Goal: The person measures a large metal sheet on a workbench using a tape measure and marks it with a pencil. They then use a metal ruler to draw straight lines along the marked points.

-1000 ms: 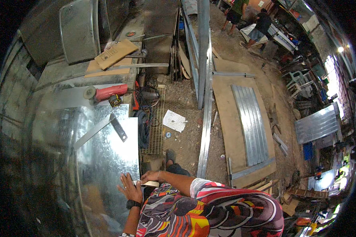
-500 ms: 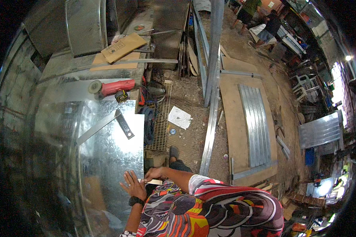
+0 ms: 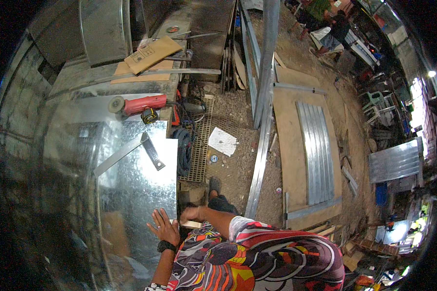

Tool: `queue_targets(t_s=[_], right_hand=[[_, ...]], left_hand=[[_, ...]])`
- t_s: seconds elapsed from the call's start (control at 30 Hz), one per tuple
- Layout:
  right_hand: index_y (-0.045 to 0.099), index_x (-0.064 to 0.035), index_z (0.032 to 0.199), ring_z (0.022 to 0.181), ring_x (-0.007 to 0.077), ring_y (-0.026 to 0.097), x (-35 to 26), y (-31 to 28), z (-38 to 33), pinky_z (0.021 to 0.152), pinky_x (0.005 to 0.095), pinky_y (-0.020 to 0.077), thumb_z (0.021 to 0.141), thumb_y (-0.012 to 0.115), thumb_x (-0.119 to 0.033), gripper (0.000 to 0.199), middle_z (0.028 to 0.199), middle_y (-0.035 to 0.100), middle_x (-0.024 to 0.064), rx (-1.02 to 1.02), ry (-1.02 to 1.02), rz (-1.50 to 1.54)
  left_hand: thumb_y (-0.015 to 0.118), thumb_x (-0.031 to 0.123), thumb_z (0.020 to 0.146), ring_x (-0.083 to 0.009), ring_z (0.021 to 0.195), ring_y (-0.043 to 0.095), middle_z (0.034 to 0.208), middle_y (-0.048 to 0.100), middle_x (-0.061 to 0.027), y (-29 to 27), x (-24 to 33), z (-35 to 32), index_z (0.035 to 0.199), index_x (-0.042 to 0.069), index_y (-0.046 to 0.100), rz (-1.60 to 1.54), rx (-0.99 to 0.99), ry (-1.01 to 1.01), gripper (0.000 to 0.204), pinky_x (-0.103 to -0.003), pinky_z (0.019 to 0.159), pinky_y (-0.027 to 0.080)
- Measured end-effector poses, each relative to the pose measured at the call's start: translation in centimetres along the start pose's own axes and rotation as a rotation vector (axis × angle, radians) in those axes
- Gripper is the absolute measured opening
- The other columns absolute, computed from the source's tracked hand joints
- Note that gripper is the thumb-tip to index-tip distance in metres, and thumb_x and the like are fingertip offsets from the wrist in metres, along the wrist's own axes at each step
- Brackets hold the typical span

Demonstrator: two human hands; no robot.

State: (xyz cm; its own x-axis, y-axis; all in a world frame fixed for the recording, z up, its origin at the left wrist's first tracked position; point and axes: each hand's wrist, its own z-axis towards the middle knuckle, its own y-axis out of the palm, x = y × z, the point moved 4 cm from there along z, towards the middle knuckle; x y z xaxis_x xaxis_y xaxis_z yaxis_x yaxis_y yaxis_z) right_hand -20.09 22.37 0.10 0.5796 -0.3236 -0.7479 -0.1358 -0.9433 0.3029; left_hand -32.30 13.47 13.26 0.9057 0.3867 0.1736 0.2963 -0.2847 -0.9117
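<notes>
A shiny galvanized metal sheet (image 3: pixel 141 189) covers the bench in front of me. My left hand (image 3: pixel 163 228) lies on it near its right edge, palm down with the fingers spread, a dark watch on the wrist. Just right of it, my right hand (image 3: pixel 192 214) is at the sheet's edge, slightly blurred, with curled fingers; what they hold cannot be made out. A pale flat strip (image 3: pixel 192 224) shows just under that hand. Farther up the sheet rests a try square (image 3: pixel 153 151) with a dark stock and a metal blade.
A red angle grinder (image 3: pixel 141 104) and a yellow-black tape measure (image 3: pixel 149 115) lie beyond the square. Cardboard (image 3: pixel 153 54) sits at the back of the bench. Right of it stand long metal channels (image 3: pixel 264 97); ribbed metal panels (image 3: pixel 315 150) lie on a board. People work far right.
My right hand has shifted slightly along the sheet's edge and is now blurred. My left hand stays flat in place. The view has moved slightly.
</notes>
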Motion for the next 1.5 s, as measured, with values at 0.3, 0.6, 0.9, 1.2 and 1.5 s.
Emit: queue_targets(t_s=[0.3,0.6,0.9,1.2,1.5], right_hand=[[0.079,-0.0098,0.112,0.099,0.0216,0.066,6.2,-1.8,-2.9,0.09,0.0403,0.0509,0.09,0.075,-0.036,0.035,0.111,0.075,0.0078,0.275,0.074,0.353],[0.073,-0.0088,0.126,0.129,0.033,0.053,5.1,-5.2,-10.9,0.105,0.0478,0.0413,0.092,0.071,-0.052,0.055,0.132,0.067,0.0172,0.393,0.078,-0.293],[0.075,-0.0051,0.12,0.1,0.0189,0.065,-3.5,-2.6,-17.4,0.085,0.0378,0.0517,0.094,0.072,-0.05,0.052,0.112,0.072,0.0096,0.563,-0.008,0.152],[0.068,-0.0069,0.132,0.097,0.016,0.066,-3.3,-0.4,-15.3,0.081,0.0317,0.054,0.097,0.072,-0.042,0.05,0.114,0.071,0.0042,0.382,-0.026,0.324],[0.064,-0.0054,0.138,0.124,0.0231,0.06,-0.1,1.4,-15.0,0.11,0.0382,0.0438,0.105,0.056,-0.039,0.048,0.139,0.064,0.01,0.372,-0.025,0.339]], left_hand=[[0.057,0.049,0.098,-0.0407,0.159,0.005,0.172,0.006,-0.0235,0.0,-0.2,-0.5,0.166,0.006,0.012,-0.033,0.007,0.019,0.092,-0.072,0.119,-0.005],[0.072,0.03,0.081,-0.0428,0.159,0.007,0.172,0.011,-0.0213,0.5,1.4,0.1,0.164,0.008,0.023,0.03,0.183,0.033,0.099,-0.077,0.117,0.004],[0.076,0.009,0.073,-0.0424,0.159,0.007,0.172,0.009,-0.0186,2.5,3.2,2.0,0.162,0.012,0.028,0.078,0.399,0.274,0.101,-0.079,0.116,-0.003],[0.065,0.022,0.095,-0.0422,0.119,0.061,0.128,0.065,-0.0258,-2.7,5.0,-0.4,0.138,0.001,0.06,-0.64,0.078,0.329,0.048,-0.053,0.105,0.044],[0.067,0.028,0.093,-0.042,0.099,0.068,0.105,0.071,-0.0233,-0.3,5.6,-1.2,0.112,0.002,0.073,-0.88,-0.014,0.241,0.032,-0.048,0.086,0.054]])
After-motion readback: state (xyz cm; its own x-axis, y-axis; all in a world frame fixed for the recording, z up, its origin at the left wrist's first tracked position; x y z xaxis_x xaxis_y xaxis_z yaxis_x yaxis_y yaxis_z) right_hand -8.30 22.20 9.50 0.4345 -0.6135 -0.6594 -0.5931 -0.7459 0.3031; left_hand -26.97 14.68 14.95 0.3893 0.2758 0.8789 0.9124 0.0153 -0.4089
